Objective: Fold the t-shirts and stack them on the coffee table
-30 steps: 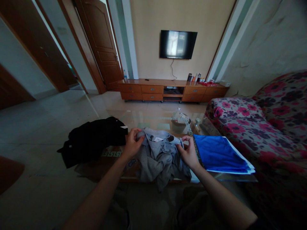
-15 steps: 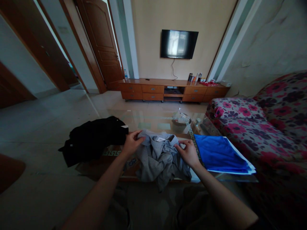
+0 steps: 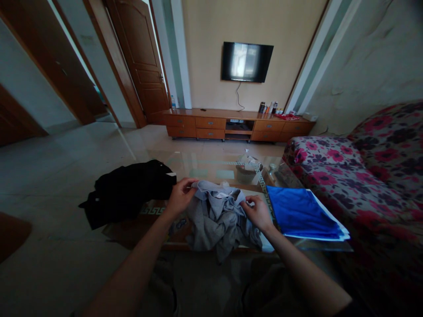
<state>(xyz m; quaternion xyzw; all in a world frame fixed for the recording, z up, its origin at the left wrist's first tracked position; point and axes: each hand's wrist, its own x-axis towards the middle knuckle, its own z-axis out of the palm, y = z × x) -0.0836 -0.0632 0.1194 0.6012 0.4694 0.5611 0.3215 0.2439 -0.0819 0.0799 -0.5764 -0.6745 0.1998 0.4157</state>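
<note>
A crumpled grey shirt [image 3: 218, 218] lies on the glass coffee table [image 3: 211, 169] right in front of me. My left hand [image 3: 180, 196] pinches the shirt's collar edge at its upper left. My right hand [image 3: 256, 211] is closed on the cloth at its right side. A black garment [image 3: 128, 189] lies bunched on the table's left end. A folded blue cloth [image 3: 300, 211] rests flat on the right end, on top of a white one.
A floral sofa [image 3: 363, 176] stands to the right of the table. A small bowl [image 3: 246, 171] and bits of clutter sit on the table's far side. A wooden TV cabinet [image 3: 238, 125] lines the far wall under a wall-mounted TV [image 3: 246, 61].
Both hands have shifted slightly along the grey shirt's collar. The left hand has lifted the collar edge a little, and the cloth between my hands is more spread.
</note>
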